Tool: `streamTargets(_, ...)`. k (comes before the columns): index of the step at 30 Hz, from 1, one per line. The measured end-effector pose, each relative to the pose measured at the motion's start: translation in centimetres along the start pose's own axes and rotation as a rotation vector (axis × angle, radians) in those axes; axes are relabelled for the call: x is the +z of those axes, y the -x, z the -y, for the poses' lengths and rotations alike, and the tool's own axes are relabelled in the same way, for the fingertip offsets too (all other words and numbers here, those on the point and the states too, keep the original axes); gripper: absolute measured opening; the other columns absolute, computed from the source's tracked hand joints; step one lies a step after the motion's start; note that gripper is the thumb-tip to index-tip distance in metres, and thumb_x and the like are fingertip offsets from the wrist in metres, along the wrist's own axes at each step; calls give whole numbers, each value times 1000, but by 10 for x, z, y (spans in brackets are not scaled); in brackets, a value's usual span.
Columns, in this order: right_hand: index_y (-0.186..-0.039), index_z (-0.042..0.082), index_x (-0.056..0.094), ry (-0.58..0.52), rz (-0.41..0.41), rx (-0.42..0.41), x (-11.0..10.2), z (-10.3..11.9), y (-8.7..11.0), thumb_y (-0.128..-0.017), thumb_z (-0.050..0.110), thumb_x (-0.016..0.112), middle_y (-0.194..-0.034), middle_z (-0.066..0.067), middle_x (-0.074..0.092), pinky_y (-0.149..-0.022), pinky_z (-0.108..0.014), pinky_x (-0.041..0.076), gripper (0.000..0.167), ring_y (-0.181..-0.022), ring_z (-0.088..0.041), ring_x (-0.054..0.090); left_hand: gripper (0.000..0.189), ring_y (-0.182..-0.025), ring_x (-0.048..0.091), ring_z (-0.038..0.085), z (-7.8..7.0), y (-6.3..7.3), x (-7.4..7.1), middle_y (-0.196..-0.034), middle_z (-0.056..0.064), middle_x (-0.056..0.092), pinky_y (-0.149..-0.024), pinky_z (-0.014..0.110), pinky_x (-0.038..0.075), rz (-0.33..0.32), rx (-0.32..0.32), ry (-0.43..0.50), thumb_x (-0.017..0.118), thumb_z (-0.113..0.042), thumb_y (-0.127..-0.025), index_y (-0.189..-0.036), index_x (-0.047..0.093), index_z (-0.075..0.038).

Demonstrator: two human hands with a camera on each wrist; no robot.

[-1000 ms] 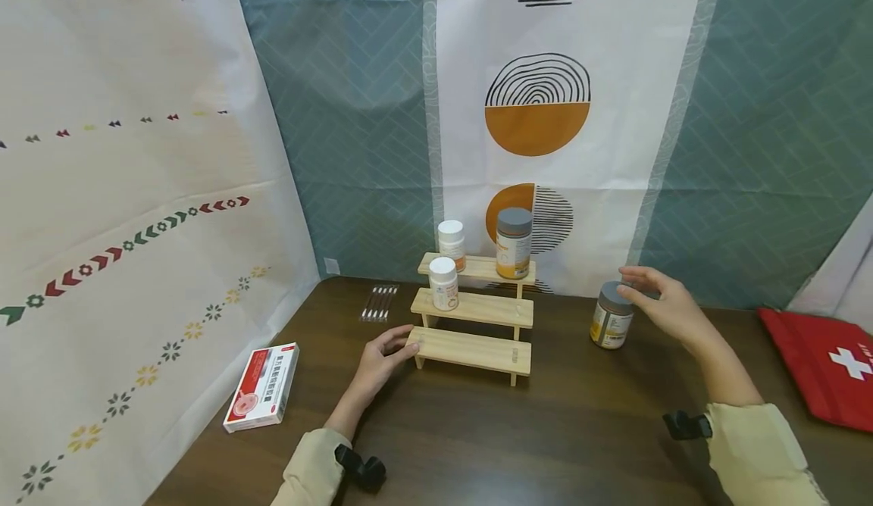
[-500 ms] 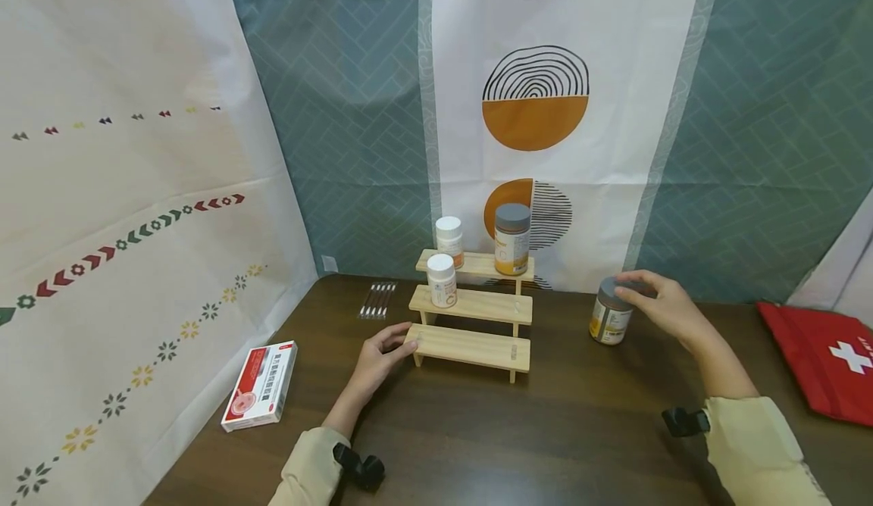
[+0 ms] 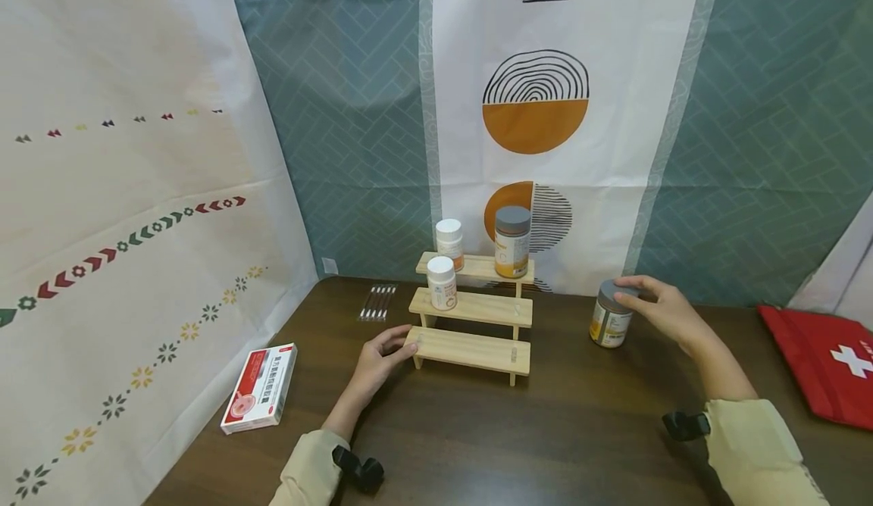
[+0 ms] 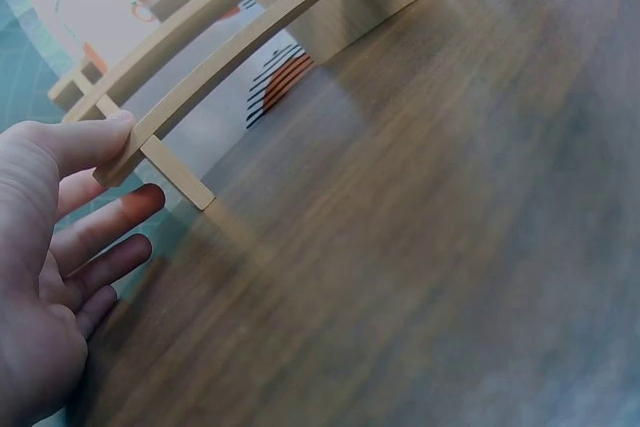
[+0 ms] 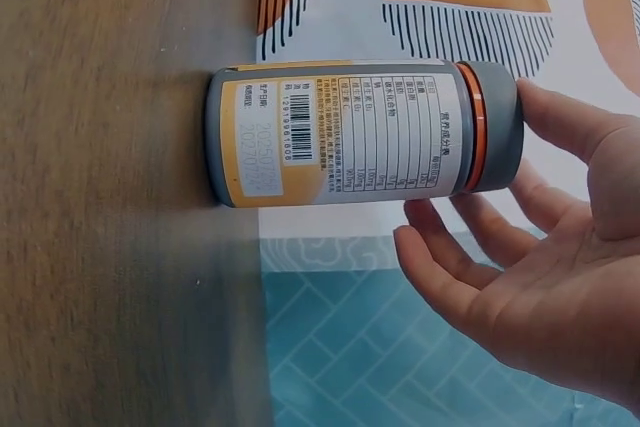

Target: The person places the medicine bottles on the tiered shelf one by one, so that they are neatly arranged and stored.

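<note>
My left hand (image 3: pixel 383 357) pinches the left end of the lowest tier of a three-tier wooden display stand (image 3: pixel 470 345), thumb on top and index finger below; the other fingers extend loosely in the left wrist view. My right hand (image 3: pixel 664 310) holds the grey lid of a supplement bottle (image 3: pixel 609 324) between thumb and fingers. That bottle stands upright on the table, right of the stand. The right wrist view shows its printed label (image 5: pixel 390 137) and orange neck ring. A similar grey-lidded bottle (image 3: pixel 513 245) and a white pill bottle (image 3: pixel 450 242) stand on the top tier, another white bottle (image 3: pixel 442 285) on the middle.
A red-and-white medicine box (image 3: pixel 261 388) lies on the dark wooden table (image 3: pixel 518 445) at left. Behind the left hand lies a clear pack of cotton swabs (image 3: pixel 377 303). A red pouch with a white cross (image 3: pixel 821 366) is at the right edge. Patterned cloth (image 3: pixel 368 150) hangs behind.
My right hand's fingers have come down slightly and closer around the lid of the supplement bottle, which stays in place. The left hand keeps its hold on the stand.
</note>
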State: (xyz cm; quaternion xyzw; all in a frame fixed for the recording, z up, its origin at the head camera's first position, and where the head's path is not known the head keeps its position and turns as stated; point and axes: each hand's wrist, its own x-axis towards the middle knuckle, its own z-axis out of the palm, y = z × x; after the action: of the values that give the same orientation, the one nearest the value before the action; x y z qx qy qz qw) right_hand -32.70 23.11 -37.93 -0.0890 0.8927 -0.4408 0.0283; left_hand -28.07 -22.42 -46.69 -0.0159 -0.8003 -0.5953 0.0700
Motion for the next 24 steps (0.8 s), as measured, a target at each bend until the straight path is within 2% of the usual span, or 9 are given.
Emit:
streamTargets(6,-144,0,39,-24,16,1,1,-6,0,-99,44,53,-150,-33,32,-101,-66,34,65,-134,-52,33,41,-97,66,16,2,1,1,-107,18,72,-82,26,46,5,-14,15,72,-15,-88,-127,64,-7)
streamTargets(16,-147,1,35,-66,66,-7,0,-8,-1,-100,42,52,-156,-33,20,-100,-64,38,64,-140,-54,22,40,-97,65,15,3,0,1,-106,17,72,-84,27,45,-10,-12,12,72,-14,-88,-127,64,-8)
streamTargets(24,-147,1,34,-69,76,-3,-1,-7,-2,-100,43,52,-157,-33,17,-100,-62,39,66,-141,-55,19,40,-93,66,13,1,-1,1,-105,18,72,-80,24,46,-10,0,6,71,-14,-89,-127,63,-5)
